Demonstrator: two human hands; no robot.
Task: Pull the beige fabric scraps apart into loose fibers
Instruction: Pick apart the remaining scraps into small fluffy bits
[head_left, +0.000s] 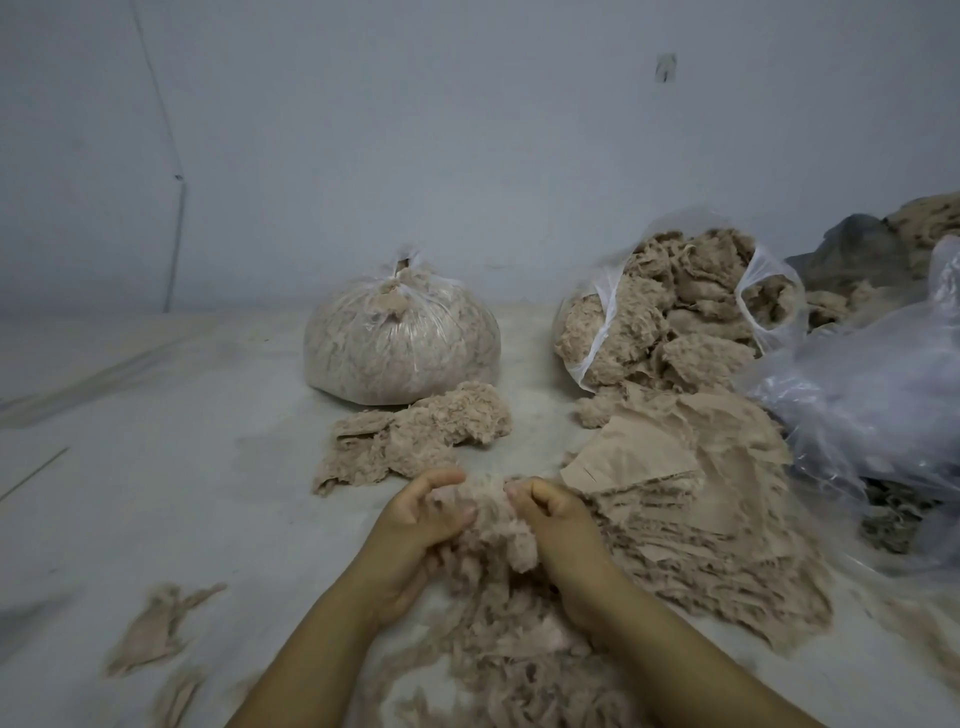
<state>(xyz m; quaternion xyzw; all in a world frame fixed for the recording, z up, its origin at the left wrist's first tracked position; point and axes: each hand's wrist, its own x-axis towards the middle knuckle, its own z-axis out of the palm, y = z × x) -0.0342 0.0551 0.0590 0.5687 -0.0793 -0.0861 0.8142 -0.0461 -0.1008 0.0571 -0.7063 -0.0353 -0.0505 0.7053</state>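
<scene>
1. Low at 6 o'clock, the left hand (415, 525) and right hand (558, 522) both pinch one fibre clump (493, 525), fingers curled into it
2. Below them, loose fibres (498, 644) heap on the floor (156, 493)
3. At 3 o'clock lies a scrap pile (691, 499); at 12 a smaller heap (415, 441)
4. Beyond, a tied bag (400, 343) at 12, an open bag (670, 312) at 1

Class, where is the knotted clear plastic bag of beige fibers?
The knotted clear plastic bag sits centre-left by the wall, behind a small scrap pile.
</scene>
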